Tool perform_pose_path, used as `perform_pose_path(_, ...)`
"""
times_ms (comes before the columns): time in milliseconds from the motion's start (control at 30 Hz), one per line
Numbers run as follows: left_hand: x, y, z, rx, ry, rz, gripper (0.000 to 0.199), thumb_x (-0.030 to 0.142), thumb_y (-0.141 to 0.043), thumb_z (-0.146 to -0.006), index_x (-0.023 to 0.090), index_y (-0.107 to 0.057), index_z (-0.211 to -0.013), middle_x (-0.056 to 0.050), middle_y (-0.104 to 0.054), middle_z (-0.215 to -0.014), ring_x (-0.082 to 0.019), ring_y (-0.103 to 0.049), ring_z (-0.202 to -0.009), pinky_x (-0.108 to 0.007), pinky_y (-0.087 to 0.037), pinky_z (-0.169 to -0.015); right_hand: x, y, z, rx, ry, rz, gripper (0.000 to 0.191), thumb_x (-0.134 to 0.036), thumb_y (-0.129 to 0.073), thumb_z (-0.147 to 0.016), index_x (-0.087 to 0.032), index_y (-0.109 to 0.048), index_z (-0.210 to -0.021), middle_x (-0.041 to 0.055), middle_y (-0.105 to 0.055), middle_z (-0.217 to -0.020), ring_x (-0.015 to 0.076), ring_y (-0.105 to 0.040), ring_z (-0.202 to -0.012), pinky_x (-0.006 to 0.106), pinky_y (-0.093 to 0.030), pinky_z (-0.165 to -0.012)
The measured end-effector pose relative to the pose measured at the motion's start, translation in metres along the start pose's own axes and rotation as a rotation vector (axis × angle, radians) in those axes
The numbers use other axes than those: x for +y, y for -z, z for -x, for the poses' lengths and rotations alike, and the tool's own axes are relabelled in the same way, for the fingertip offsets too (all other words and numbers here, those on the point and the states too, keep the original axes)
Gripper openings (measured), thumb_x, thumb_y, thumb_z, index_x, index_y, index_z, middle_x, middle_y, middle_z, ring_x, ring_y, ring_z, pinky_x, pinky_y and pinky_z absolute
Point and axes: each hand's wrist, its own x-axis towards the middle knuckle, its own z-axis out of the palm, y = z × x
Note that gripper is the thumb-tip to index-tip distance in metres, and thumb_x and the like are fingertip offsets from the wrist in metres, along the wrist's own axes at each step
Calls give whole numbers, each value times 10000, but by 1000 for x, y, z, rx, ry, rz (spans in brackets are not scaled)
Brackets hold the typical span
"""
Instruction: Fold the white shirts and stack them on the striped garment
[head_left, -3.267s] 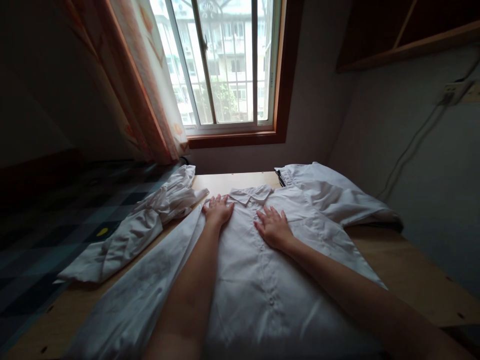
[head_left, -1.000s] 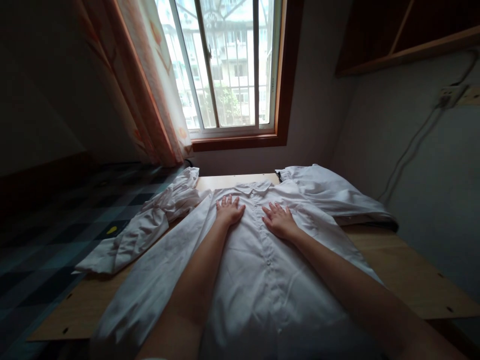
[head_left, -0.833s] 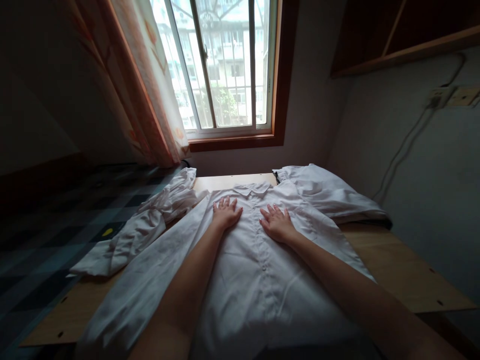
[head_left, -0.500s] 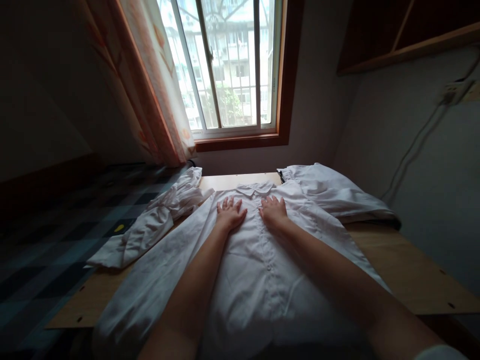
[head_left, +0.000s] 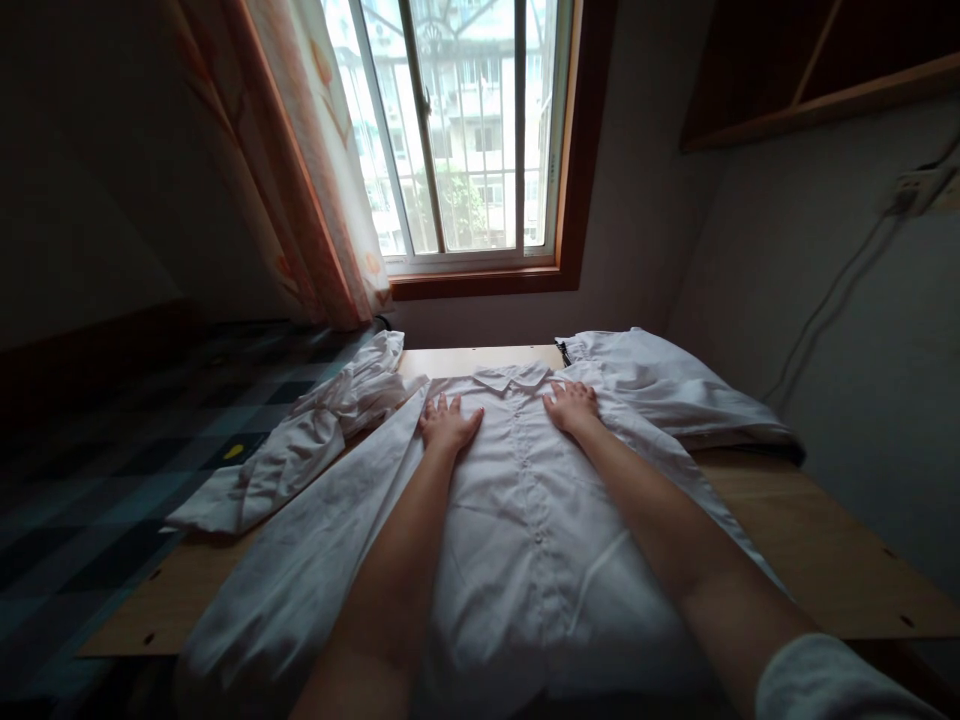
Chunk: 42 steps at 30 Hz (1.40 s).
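Note:
A white collared shirt is spread front side up, its button placket running down the middle and its collar at the far end. My left hand lies flat on the left chest of the shirt, fingers spread. On the other side of the placket, my right hand rests on the upper right chest with its fingers apart. The left sleeve lies crumpled out to the side, and the right sleeve stretches out to the right. The shirt's bottom hem is in dark shadow.
Beneath the shirt is a wooden board with small holes near its edges. A dark checked bedspread lies at left. Ahead are a window and an orange curtain. A cable hangs from the socket on the right wall.
My hands have slid apart over the shirt front, the left one slightly left, the right one to the right and a little toward the shoulder. More of the placket shows between them.

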Motion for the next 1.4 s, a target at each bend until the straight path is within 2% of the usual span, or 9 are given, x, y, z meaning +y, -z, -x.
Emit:
perform_pose_path(233, 2, -5, -2, 12, 39, -1, 665, 551, -258, -969, 257, -355, -1556, -112, -228, -1658, -337, -187, -1524, -539, -262, -1166, 6, 4, -3, 59, 52, 30, 585, -347, -277, -977, -88, -461, -1467, 223, -504, -1464, 336, -392, -1372, 516, -208, -1124)
perform_pose_path(433, 2, -5, 0, 27, 35, -15, 642, 499, -260, -974, 244, -361, -1554, -121, -245, -1652, -342, -191, -1522, -536, -257, -1167, 9, 1, -13, -42, 209, -17, 570, -411, -273, -1009, -255, -361, -1550, 32, -303, -1641, 191, -223, -1503, 372, -121, -1206)
perform_pose_path(533, 4, -4, 0, 1, 51, -15, 656, 517, -258, -967, 256, -335, -1565, -100, -220, -1662, -328, -169, -1530, -533, -254, -1171, 9, -2, -22, -103, 174, -45, 616, -514, -254, -1010, -257, -332, -1565, 56, -237, -1662, 221, -211, -1515, 416, -145, -1210)
perform_pose_path(767, 4, -2, -3, -40, 77, -3, 682, 565, -264, -954, 281, -309, -1572, -93, -180, -1673, -321, -144, -1537, -554, -268, -1159, -4, -9, -29, -96, 44, -81, 609, -468, -204, -1026, -223, -309, -1573, 101, -186, -1672, 274, -170, -1526, 487, -114, -1213)
perform_pose_path(900, 3, -5, -2, -11, 57, 3, 693, 581, -277, -949, 271, -325, -1567, -110, -203, -1666, -336, -165, -1530, -561, -271, -1156, -5, -3, -20, -3, 67, -88, 594, -492, -296, -1007, -202, -431, -1508, 128, -332, -1614, 289, -289, -1475, 481, -175, -1200)
perform_pose_path(1000, 3, -6, -2, 15, 47, 2, 683, 566, -287, -954, 258, -342, -1561, -121, -226, -1658, -344, -182, -1524, -546, -255, -1168, -10, 8, -8, 72, 80, -67, 477, -269, -335, -987, -118, -564, -1377, 199, -499, -1473, 292, -394, -1393, 457, -180, -1195)
perform_pose_path(1100, 3, -8, -3, 27, 38, -4, 675, 553, -293, -961, 240, -356, -1556, -125, -238, -1653, -348, -187, -1522, -523, -236, -1181, -21, 19, 16, 84, 134, -56, 435, -199, -406, -944, -99, -599, -1321, 208, -500, -1466, 293, -384, -1394, 457, -156, -1204)
perform_pose_path(1267, 3, -9, 0, 95, -5, -6, 625, 493, -338, -975, 187, -440, -1510, -142, -346, -1607, -345, -267, -1491, -495, -223, -1194, -38, 17, 82, -102, 329, -117, 553, -499, -437, -975, -249, -487, -1466, 123, -372, -1593, 332, -310, -1453, 575, -226, -1159)
perform_pose_path(1400, 10, -2, 11, 195, -193, -15, 463, 225, -326, -984, 168, -583, -1366, -155, -539, -1442, -277, -458, -1349, -414, -323, -1146, -38, 8, 119, -138, 355, -147, 657, -632, -291, -989, -305, -352, -1556, 88, -243, -1656, 351, -144, -1522, 644, -77, -1172)
